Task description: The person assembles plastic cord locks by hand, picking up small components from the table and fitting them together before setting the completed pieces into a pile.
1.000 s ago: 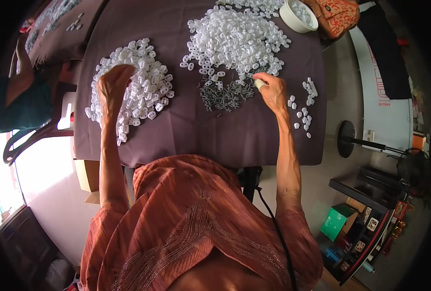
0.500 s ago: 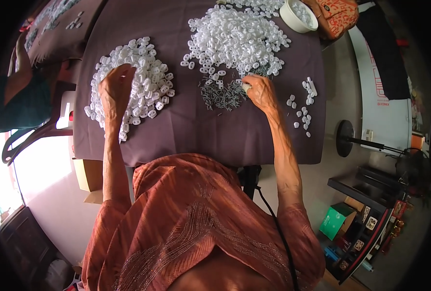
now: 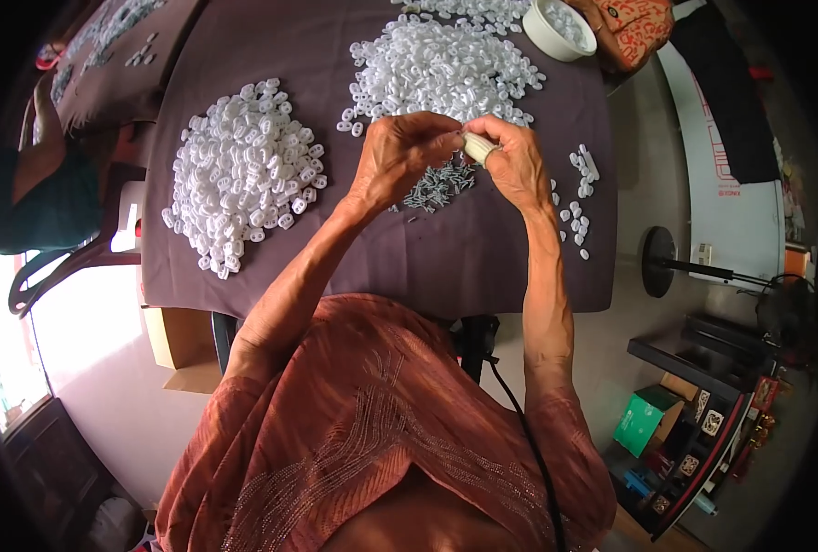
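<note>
My left hand [image 3: 392, 158] and my right hand [image 3: 517, 167] meet fingertip to fingertip over the middle of the table. Both are closed in a pinch, and whatever sits between them is too small and covered to name. A pale ribbed wrap [image 3: 480, 149] covers my right thumb. Just below the fingers lies a heap of small grey metal pins [image 3: 438, 187]. Behind the hands spreads a large pile of white plastic pieces with two holes [image 3: 446, 74]. Another pile of white two-holed pieces [image 3: 243, 175] lies to the left.
A few white pieces [image 3: 576, 216] lie scattered at the right of the brown-covered table [image 3: 335, 267]. A white tub [image 3: 559, 29] and an orange patterned bag [image 3: 637, 35] stand at the far right. Another person's arm [image 3: 46, 110] shows at a second table, far left.
My left hand has left the left pile and moved right to join my right hand. My right hand has risen slightly and turned, showing the wrapped thumb.
</note>
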A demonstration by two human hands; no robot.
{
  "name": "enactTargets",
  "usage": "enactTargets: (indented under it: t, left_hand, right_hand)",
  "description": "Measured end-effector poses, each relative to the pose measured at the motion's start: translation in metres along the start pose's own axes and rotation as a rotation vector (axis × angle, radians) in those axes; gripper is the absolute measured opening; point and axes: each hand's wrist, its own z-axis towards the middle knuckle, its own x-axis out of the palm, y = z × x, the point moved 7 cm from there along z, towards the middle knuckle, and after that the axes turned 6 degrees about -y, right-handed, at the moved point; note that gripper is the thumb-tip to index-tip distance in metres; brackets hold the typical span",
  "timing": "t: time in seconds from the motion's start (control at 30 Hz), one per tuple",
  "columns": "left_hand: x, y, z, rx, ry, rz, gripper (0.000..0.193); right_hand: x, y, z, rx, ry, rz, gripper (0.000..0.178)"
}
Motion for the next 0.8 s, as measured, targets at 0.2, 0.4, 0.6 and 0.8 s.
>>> enactTargets:
  t: [0.2,0.4,0.6,0.8]
  left_hand:
    - [-0.002,0.006,0.009,-0.017,0.001,-0.243,0.016]
    - [-0.026,0.007,0.017,-0.057,-0.166,-0.461,0.015]
    - [-0.042,-0.028,0.019,0.072,-0.204,-0.570,0.019]
    - [-0.040,-0.031,0.018,0.083,-0.204,-0.568,0.018]
  right_hand:
    - [0.001,-0.002,0.006,0.043,-0.020,0.281,0.018]
    - [0.007,-0.058,0.008,0.117,-0.122,-0.020,0.017]
    - [0.027,-0.052,-0.015,-0.098,-0.049,-0.259,0.015]
    - [0.070,-0.032,-0.052,-0.255,0.174,-0.295,0.015]
